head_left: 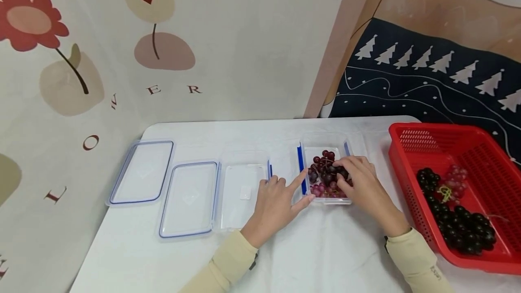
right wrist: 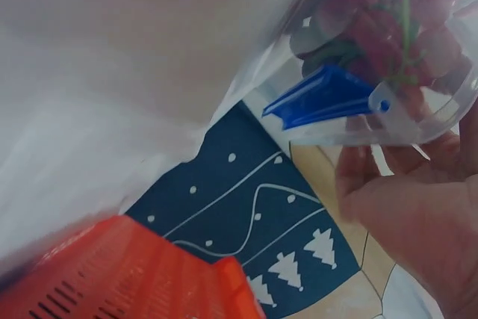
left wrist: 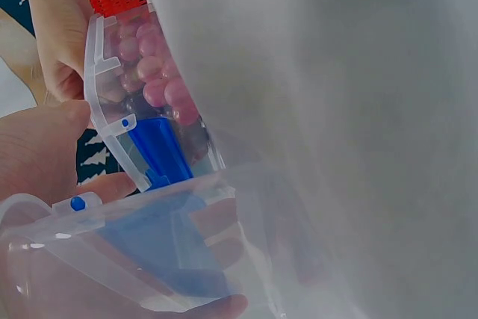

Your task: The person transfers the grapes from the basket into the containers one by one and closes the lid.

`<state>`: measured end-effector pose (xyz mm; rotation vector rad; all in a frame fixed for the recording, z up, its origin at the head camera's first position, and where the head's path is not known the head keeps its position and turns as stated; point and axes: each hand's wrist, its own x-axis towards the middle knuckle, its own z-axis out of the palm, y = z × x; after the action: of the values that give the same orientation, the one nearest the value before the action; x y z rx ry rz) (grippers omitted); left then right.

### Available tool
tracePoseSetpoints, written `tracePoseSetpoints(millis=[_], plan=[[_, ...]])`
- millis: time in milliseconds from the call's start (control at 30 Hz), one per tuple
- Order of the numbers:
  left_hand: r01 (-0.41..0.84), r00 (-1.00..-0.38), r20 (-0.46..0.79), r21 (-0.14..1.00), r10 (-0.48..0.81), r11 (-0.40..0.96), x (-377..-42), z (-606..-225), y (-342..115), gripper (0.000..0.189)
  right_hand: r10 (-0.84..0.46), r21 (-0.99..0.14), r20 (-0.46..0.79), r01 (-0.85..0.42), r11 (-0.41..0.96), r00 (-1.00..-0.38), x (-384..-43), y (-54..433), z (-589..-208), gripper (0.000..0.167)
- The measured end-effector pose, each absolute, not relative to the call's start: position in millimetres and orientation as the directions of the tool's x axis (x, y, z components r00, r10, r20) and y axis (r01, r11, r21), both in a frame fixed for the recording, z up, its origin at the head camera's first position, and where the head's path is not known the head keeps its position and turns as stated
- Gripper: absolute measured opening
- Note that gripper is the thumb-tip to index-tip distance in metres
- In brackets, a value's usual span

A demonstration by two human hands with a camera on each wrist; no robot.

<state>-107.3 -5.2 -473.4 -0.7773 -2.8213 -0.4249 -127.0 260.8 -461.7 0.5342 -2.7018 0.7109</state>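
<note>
A clear plastic box (head_left: 331, 200) with blue side clips holds red, pink and dark grapes (head_left: 324, 166). My right hand (head_left: 364, 186) reaches over its right side, thumb and curled fingers around dark grapes at the box's right. The thumb and forefinger of my left hand (head_left: 277, 205) stretch out to the same box's left rim and front corner. In the left wrist view, pink grapes (left wrist: 153, 69) and a blue clip (left wrist: 160, 151) show through the box wall. The right wrist view shows red grapes (right wrist: 437, 42) with a green stem inside.
A second clear box (head_left: 240, 193) stands left of the filled one, partly behind my left hand. Two blue-edged lids (head_left: 189, 200) lie further left. At the right, a red basket (head_left: 411, 162) holds black grapes (head_left: 464, 227) and a small pink bunch (head_left: 455, 180).
</note>
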Motion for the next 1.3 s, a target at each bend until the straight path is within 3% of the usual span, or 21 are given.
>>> tracePoseSetpoints(millis=[333, 400, 567, 733, 1100, 1300], plan=[[0.521, -0.847, 0.242, 0.207, 0.473, 0.828, -107.4, -474.3, -4.4, 0.072, -0.268, -0.415, 0.288, -0.372, 0.830, -0.919, -126.6, 262.6, -459.7, 0.025], [0.522, -0.846, 0.247, 0.205, 0.472, 0.828, -107.6, -474.4, -4.3, 0.072, -0.257, -0.426, 0.268, -0.353, 0.833, -0.929, -127.8, 261.8, -461.0, 0.033], [0.526, -0.842, 0.259, 0.202, 0.472, 0.827, -107.2, -472.9, -4.4, 0.071, -0.227, -0.446, 0.170, -0.280, 0.850, -0.959, -132.2, 260.0, -464.1, 0.071], [0.522, -0.845, 0.255, 0.205, 0.470, 0.828, -106.0, -471.3, -5.2, 0.071, -0.226, -0.454, 0.086, -0.241, 0.858, -0.970, -135.4, 257.6, -462.7, 0.085], [0.523, -0.846, 0.248, 0.206, 0.472, 0.827, -106.4, -471.9, -5.3, 0.071, -0.270, -0.463, 0.111, -0.291, 0.837, -0.956, -146.9, 261.1, -466.6, 0.067], [0.522, -0.848, 0.240, 0.216, 0.473, 0.825, -107.4, -471.5, -5.6, 0.071, -0.330, -0.498, 0.114, -0.341, 0.798, -0.937, -147.9, 266.5, -463.4, 0.065]])
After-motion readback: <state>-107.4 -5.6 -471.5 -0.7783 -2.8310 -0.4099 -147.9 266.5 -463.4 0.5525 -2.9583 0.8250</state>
